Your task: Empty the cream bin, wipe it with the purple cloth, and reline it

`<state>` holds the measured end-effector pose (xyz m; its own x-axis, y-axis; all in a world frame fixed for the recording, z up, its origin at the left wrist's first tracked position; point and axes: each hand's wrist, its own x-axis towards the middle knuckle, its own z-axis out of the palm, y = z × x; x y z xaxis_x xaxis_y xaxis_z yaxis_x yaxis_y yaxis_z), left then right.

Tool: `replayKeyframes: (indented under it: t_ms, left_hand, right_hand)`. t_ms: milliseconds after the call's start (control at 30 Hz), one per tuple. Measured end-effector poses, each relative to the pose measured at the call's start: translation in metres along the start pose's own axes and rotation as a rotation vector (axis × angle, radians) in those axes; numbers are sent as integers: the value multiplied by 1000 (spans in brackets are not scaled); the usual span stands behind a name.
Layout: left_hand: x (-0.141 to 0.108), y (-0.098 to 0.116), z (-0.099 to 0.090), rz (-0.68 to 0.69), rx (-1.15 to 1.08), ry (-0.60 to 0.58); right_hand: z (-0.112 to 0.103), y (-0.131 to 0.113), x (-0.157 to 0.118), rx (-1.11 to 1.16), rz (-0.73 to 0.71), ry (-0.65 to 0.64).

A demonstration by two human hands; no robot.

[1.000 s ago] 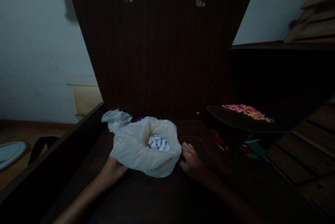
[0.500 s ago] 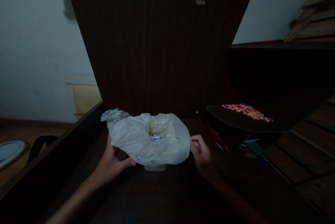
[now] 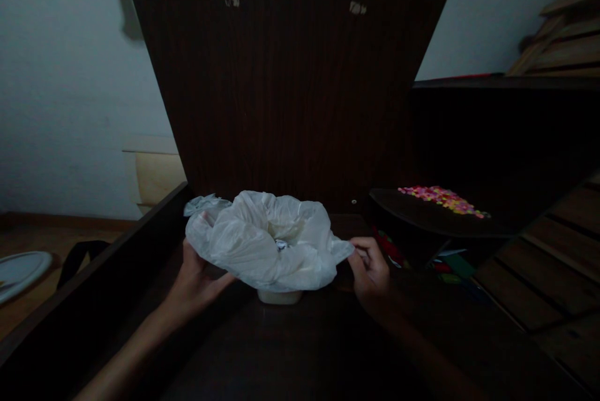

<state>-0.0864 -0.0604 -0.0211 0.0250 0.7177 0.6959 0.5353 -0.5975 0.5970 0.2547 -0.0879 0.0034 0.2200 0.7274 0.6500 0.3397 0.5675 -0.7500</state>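
A thin white plastic bag (image 3: 248, 251) lines a small pale bin (image 3: 280, 297), its loose mouth folded outward over the rim. Crumpled paper-like bits (image 3: 282, 244) show down in the opening. On the left, my left hand (image 3: 194, 279) holds the bag's overhang, thumb beneath and fingertips faintly visible through the plastic. My right hand (image 3: 370, 270) pinches a corner of the bag between thumb and curled fingers, drawing it out to a point. Only the bottom of the bin shows below the plastic.
The bin stands on a dark wooden surface (image 3: 244, 357) against a tall dark panel (image 3: 290, 89). A raised side board (image 3: 112, 270) runs along the left. Pink and yellow small pieces (image 3: 443, 199) lie on a rounded shelf (image 3: 398, 201) at right. Wooden slats (image 3: 534, 276) stand beyond.
My right hand has shifted slightly right, stretching the bag's corner outward. My left fingers have gone further under the plastic on the left, and the bag's folds have bunched up.
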Motion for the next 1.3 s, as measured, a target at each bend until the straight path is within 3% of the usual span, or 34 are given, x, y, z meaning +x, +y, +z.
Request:
replayKeyframes:
  t_ms: [100,300,567,767,933,1033,1200,1300]
  left_hand:
    - [-1,-1,0,13,13,68]
    - [7,16,-2,19,-67,64]
    - [32,37,0,-47,-297,101]
    - [59,48,6,-63,-456,114]
    - [72,37,15,-25,-391,135]
    - [76,31,17,-32,-389,76]
    - [84,29,13,-141,-471,-207]
    - [90,26,15,-197,-503,-318]
  right_hand:
    - [1,1,-1,-8,-15,44]
    - [5,3,0,5,-74,116]
    - [15,-20,32,49,-121,279]
    - [17,-15,56,194,46,294]
    - [15,1,69,255,184,268]
    - [15,9,76,261,256,195]
    - [19,18,84,298,319,43]
    - [23,25,84,309,325,-59]
